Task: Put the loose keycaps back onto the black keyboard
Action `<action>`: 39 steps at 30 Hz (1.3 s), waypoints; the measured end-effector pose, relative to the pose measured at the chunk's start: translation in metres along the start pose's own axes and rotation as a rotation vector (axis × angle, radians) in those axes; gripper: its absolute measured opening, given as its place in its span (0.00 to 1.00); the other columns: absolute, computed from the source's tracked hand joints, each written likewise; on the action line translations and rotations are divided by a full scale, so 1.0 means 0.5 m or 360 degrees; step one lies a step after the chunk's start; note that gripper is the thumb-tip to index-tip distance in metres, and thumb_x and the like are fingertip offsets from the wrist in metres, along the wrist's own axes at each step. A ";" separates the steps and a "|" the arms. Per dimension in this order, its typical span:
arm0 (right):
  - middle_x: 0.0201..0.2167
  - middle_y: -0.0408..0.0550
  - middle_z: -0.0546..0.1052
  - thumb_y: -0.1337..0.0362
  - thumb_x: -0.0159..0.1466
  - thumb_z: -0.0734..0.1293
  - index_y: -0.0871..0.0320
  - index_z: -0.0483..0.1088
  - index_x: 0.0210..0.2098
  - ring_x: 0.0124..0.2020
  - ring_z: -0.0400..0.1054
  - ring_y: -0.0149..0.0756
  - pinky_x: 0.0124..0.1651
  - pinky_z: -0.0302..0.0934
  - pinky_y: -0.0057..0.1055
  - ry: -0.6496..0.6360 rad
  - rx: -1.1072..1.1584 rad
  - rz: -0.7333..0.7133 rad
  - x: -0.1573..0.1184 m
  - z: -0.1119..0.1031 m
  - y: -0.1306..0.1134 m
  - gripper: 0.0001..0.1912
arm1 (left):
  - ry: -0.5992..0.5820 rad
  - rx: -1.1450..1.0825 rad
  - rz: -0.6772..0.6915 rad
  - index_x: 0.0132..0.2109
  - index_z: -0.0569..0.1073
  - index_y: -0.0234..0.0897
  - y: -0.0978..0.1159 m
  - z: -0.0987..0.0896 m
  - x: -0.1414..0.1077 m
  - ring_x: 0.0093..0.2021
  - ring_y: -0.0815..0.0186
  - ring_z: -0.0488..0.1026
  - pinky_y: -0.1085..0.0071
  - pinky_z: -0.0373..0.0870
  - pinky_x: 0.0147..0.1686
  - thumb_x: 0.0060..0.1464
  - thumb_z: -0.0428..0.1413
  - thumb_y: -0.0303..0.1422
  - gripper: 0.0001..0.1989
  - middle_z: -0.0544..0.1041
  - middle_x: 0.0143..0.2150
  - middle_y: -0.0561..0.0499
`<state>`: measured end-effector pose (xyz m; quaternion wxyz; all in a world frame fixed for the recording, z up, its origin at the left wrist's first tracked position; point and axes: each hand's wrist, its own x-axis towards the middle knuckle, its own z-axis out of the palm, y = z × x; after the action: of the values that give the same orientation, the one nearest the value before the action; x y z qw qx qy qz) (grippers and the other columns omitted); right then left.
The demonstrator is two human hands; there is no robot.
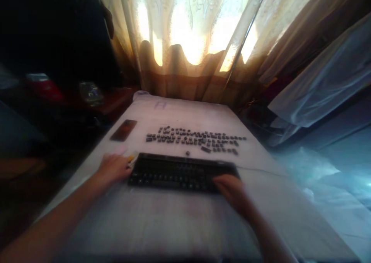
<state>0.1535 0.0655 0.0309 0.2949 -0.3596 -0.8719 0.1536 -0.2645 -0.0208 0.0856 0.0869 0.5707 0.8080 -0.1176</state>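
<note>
One counter [176, 114] carries one keyboard [171, 170], one phone [124, 130], one cable [262, 170] and several dozen loose keys [195, 141] (too small and blurred for an exact count, though just one sits apart from the rest). There are two hands, one left hand [113, 167] and one right hand [230, 187]. One yellow object [130, 158] shows at the left one, and one red object [48, 89] off the counter.
</note>
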 end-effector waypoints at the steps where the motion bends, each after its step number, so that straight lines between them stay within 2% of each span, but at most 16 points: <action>1: 0.33 0.50 0.81 0.64 0.68 0.60 0.54 0.77 0.37 0.35 0.76 0.40 0.40 0.72 0.36 -0.0012 0.0003 0.0016 0.002 -0.001 -0.005 0.13 | -0.0043 0.0001 -0.0006 0.33 0.77 0.40 -0.003 -0.004 0.007 0.47 0.44 0.76 0.52 0.64 0.47 0.51 0.54 0.39 0.10 0.80 0.40 0.41; 6: 0.34 0.49 0.81 0.65 0.68 0.61 0.54 0.77 0.37 0.36 0.76 0.38 0.42 0.71 0.36 -0.0017 0.0038 0.0037 -0.001 -0.005 -0.007 0.12 | -0.0196 0.0013 -0.0071 0.37 0.77 0.39 -0.043 -0.030 0.022 0.41 0.47 0.78 0.57 0.67 0.40 0.55 0.51 0.40 0.13 0.81 0.39 0.42; 9: 0.34 0.49 0.81 0.65 0.68 0.61 0.55 0.77 0.37 0.36 0.76 0.38 0.42 0.71 0.36 -0.0016 0.0033 0.0038 -0.004 -0.003 -0.001 0.12 | -0.0153 0.0067 -0.0072 0.42 0.76 0.39 -0.062 -0.058 0.013 0.44 0.46 0.77 0.56 0.66 0.43 0.59 0.47 0.40 0.15 0.80 0.44 0.41; 11: 0.35 0.49 0.81 0.66 0.68 0.61 0.55 0.77 0.39 0.37 0.76 0.38 0.42 0.70 0.36 0.0006 0.0015 0.0025 0.000 -0.003 -0.009 0.12 | -0.0115 0.0064 -0.0085 0.46 0.75 0.40 -0.057 -0.084 0.000 0.43 0.48 0.77 0.58 0.67 0.41 0.60 0.47 0.40 0.16 0.80 0.44 0.43; 13: 0.36 0.50 0.81 0.66 0.69 0.61 0.55 0.76 0.45 0.37 0.76 0.38 0.42 0.70 0.35 0.0018 -0.0016 -0.0002 0.010 -0.004 -0.033 0.13 | -0.0075 -0.0059 -0.0155 0.46 0.76 0.42 -0.032 -0.109 -0.020 0.39 0.52 0.76 0.62 0.67 0.37 0.60 0.47 0.41 0.16 0.80 0.41 0.46; 16: 0.35 0.51 0.80 0.67 0.69 0.60 0.58 0.71 0.56 0.36 0.74 0.38 0.39 0.68 0.33 -0.0030 -0.0104 -0.0086 0.036 -0.003 -0.097 0.18 | 0.0028 -0.0190 0.0073 0.43 0.77 0.45 0.039 -0.129 -0.052 0.38 0.56 0.76 0.65 0.66 0.35 0.57 0.50 0.42 0.14 0.81 0.39 0.51; 20: 0.37 0.51 0.78 0.64 0.68 0.64 0.53 0.68 0.61 0.36 0.71 0.38 0.37 0.65 0.30 -0.0185 -0.0244 -0.0220 0.079 0.018 -0.184 0.21 | 0.0232 -0.0241 0.0499 0.40 0.78 0.47 0.160 -0.114 -0.078 0.36 0.57 0.77 0.65 0.66 0.33 0.55 0.53 0.42 0.11 0.82 0.38 0.53; 22: 0.35 0.50 0.77 0.61 0.68 0.67 0.54 0.70 0.58 0.34 0.70 0.38 0.34 0.62 0.28 -0.0248 -0.0318 -0.0210 0.099 0.030 -0.205 0.19 | 0.0235 -0.0333 0.0720 0.39 0.78 0.47 0.211 -0.106 -0.082 0.35 0.59 0.77 0.66 0.66 0.33 0.56 0.53 0.41 0.10 0.82 0.36 0.54; 25: 0.29 0.49 0.75 0.61 0.69 0.65 0.57 0.76 0.40 0.29 0.68 0.34 0.31 0.57 0.26 -0.0351 -0.0450 -0.0155 0.123 0.034 -0.204 0.09 | 0.0168 -0.0418 0.0839 0.40 0.79 0.48 0.260 -0.111 -0.082 0.37 0.60 0.78 0.67 0.67 0.35 0.57 0.56 0.41 0.08 0.82 0.37 0.56; 27: 0.28 0.49 0.75 0.64 0.69 0.63 0.58 0.75 0.33 0.28 0.67 0.33 0.30 0.56 0.27 -0.0396 -0.0494 -0.0109 0.133 0.026 -0.185 0.10 | 0.0207 -0.0480 0.0888 0.41 0.79 0.47 0.270 -0.122 -0.080 0.39 0.59 0.78 0.67 0.69 0.37 0.57 0.57 0.41 0.09 0.82 0.38 0.55; 30: 0.30 0.49 0.76 0.64 0.68 0.63 0.58 0.74 0.32 0.29 0.67 0.34 0.32 0.57 0.28 -0.0362 -0.0293 0.0017 0.140 0.012 -0.140 0.11 | 0.0467 -0.0682 0.0850 0.52 0.75 0.45 0.254 -0.129 -0.071 0.43 0.57 0.78 0.64 0.72 0.43 0.57 0.57 0.45 0.19 0.81 0.46 0.52; 32: 0.27 0.46 0.74 0.60 0.68 0.64 0.58 0.74 0.29 0.28 0.67 0.32 0.32 0.59 0.28 -0.0305 0.0077 0.0176 0.138 0.009 -0.105 0.14 | 0.0659 -0.0803 0.0724 0.59 0.70 0.42 0.234 -0.113 -0.060 0.46 0.56 0.77 0.62 0.73 0.46 0.57 0.55 0.47 0.26 0.79 0.52 0.49; 33: 0.25 0.44 0.73 0.58 0.68 0.65 0.58 0.73 0.27 0.27 0.66 0.31 0.32 0.59 0.28 -0.0290 0.0301 0.0277 0.135 0.010 -0.089 0.16 | 0.0718 -0.0816 0.0688 0.60 0.69 0.41 0.224 -0.097 -0.054 0.48 0.55 0.77 0.60 0.72 0.49 0.58 0.54 0.47 0.26 0.77 0.55 0.47; 34: 0.24 0.43 0.73 0.55 0.68 0.65 0.58 0.74 0.28 0.26 0.66 0.31 0.31 0.60 0.28 -0.0301 0.0526 0.0376 0.133 0.012 -0.074 0.17 | 0.0771 -0.0803 0.0675 0.58 0.70 0.40 0.215 -0.077 -0.048 0.51 0.54 0.76 0.59 0.72 0.52 0.58 0.53 0.47 0.25 0.76 0.57 0.46; 37: 0.25 0.43 0.75 0.48 0.63 0.68 0.59 0.76 0.34 0.25 0.67 0.31 0.30 0.63 0.29 -0.0340 0.1051 0.0653 0.126 0.028 -0.047 0.19 | 0.0739 -0.0774 0.0700 0.55 0.73 0.40 0.195 -0.006 -0.035 0.54 0.54 0.74 0.57 0.70 0.55 0.61 0.50 0.43 0.20 0.76 0.57 0.45; 39: 0.27 0.44 0.77 0.48 0.58 0.72 0.59 0.77 0.36 0.26 0.69 0.31 0.32 0.66 0.30 -0.0344 0.1232 0.0786 0.123 0.041 -0.041 0.20 | 0.0872 -0.0794 0.0644 0.54 0.74 0.40 0.187 0.036 -0.034 0.54 0.54 0.75 0.57 0.70 0.56 0.62 0.48 0.41 0.19 0.77 0.57 0.44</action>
<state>0.0946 0.0941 0.0496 0.2695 -0.4018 -0.6646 0.5694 -0.1707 -0.0114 0.0644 0.0257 0.6894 0.6767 0.2572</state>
